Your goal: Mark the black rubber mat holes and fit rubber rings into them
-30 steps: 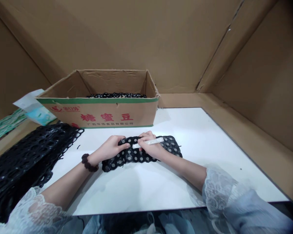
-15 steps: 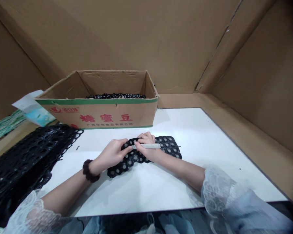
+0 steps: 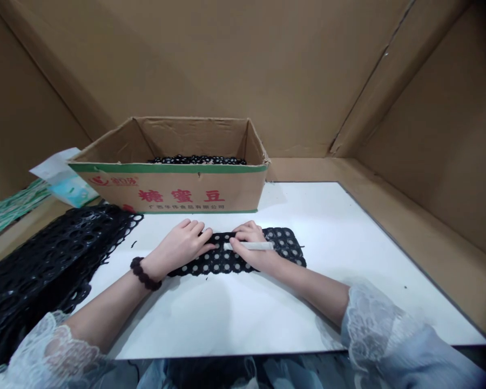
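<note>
A black strip with rows of round holes (image 3: 227, 261) lies flat on the white board. At its left part, my left hand (image 3: 182, 243) has curled fingers closed on the strip's upper edge, with a dark scrunchie (image 3: 144, 274) round the wrist. My right hand (image 3: 255, 246) rests over the strip right of the middle, its fingers closed round a slim whitish tool (image 3: 255, 246) that lies across thumb and fingers and points left. The tool's tip is close to the strip; whether they touch is unclear.
An open cardboard box (image 3: 178, 186) with black holed pieces inside stands behind the hands. A pile of black holed material (image 3: 44, 259) lies at the left, near a pale plastic packet (image 3: 67, 181) and green-white strands (image 3: 12, 208). Cardboard walls (image 3: 299, 70) surround the white board (image 3: 364, 254).
My left hand has shifted left along the strip. The strip's left part, bent and angled before, now lies straighter. My right hand keeps the tool. The view has shifted slightly.
</note>
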Action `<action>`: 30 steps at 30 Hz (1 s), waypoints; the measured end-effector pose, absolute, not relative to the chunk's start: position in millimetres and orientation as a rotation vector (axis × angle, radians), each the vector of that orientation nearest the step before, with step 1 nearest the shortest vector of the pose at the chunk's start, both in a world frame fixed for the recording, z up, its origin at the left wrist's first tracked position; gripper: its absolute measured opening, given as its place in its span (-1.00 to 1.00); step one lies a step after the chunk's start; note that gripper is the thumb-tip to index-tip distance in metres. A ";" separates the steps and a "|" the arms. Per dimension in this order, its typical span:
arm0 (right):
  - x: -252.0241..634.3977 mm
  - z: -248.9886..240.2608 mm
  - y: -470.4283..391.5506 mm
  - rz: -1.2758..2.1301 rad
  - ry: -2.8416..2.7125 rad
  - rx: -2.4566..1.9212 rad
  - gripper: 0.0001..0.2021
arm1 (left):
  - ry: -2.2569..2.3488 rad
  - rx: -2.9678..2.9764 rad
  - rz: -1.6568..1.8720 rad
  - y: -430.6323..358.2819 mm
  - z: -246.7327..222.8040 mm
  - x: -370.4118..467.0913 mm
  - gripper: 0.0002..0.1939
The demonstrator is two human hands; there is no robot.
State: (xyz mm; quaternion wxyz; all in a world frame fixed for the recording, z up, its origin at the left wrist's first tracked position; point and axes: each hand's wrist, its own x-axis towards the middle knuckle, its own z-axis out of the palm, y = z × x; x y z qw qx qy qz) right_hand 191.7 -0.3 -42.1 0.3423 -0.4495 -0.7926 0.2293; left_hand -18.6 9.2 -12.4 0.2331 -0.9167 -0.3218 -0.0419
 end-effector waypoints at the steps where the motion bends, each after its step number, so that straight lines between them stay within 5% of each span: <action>1: 192.0 -42.2 -0.9 0.585 -2.054 -1.157 -0.73 | -0.879 -2.531 -0.116 9.8 -13.6 -19.3 -0.71; 13: 194.1 -22.8 -13.1 1.025 -1.727 -1.202 -0.73 | -0.947 -2.585 -0.131 8.3 -12.3 -16.1 -0.73; 23: 199.0 -28.1 -10.8 1.039 -1.583 -1.231 -0.76 | -0.820 -2.873 -0.128 5.1 -9.4 -20.8 -0.38; 30: 192.7 -29.0 -10.9 1.226 -1.440 -1.157 -0.92 | -0.746 -2.823 -0.132 -4.4 -16.8 -17.5 -0.64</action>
